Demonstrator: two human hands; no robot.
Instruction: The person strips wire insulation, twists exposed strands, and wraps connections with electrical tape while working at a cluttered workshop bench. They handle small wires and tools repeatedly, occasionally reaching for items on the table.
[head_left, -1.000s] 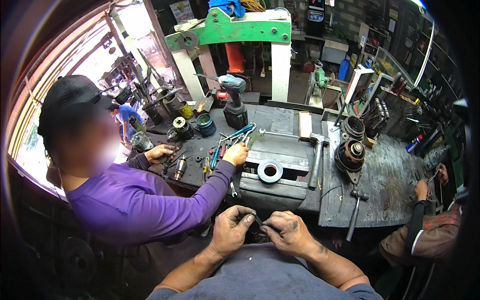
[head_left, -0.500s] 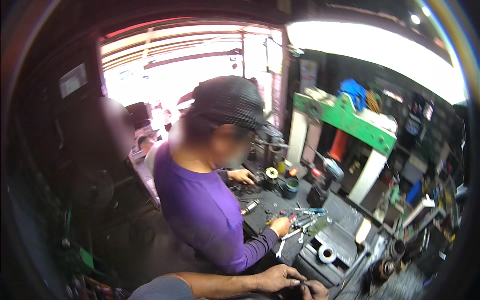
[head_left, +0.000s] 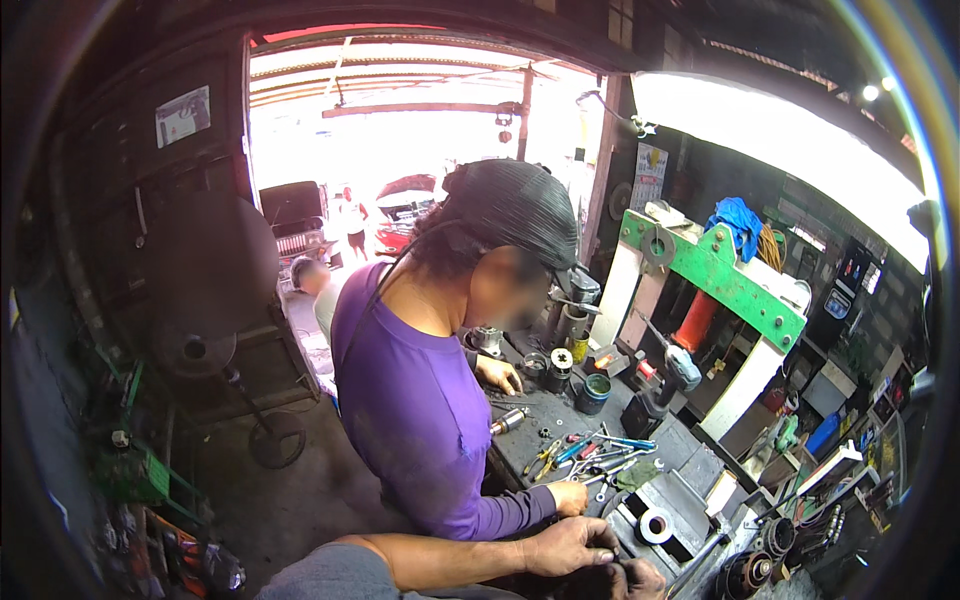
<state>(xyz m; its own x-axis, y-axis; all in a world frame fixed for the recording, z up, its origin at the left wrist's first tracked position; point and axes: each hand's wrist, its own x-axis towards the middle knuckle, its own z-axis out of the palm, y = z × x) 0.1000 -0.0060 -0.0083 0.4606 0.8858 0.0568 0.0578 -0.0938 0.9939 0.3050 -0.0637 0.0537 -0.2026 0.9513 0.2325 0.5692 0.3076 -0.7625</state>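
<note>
My left hand (head_left: 572,547) is low in the head view, thumb and fingers pinched together. My right hand (head_left: 640,580) is close beside it at the lower edge, its fingers curled. Something small and dark seems to lie between them, but I cannot make out what it is. Just beyond them is a grey metal machine bed (head_left: 680,495) with a pale ring-shaped part (head_left: 655,527) on it. A co-worker in a purple shirt (head_left: 410,400) leans over the bench on my left, one hand (head_left: 570,497) beside the wrenches (head_left: 610,465).
The dark workbench (head_left: 540,405) carries pliers and screwdrivers, a cylindrical metal part (head_left: 508,421), a dark cup (head_left: 593,393) and a cordless power tool (head_left: 668,385). A green and white press frame (head_left: 715,270) stands behind. Greasy machine parts (head_left: 750,572) lie at lower right.
The view has shifted, so the scene sits lower and further right. The co-worker's near hand has drawn back from the loose tools toward the bench edge. My hands stay close together.
</note>
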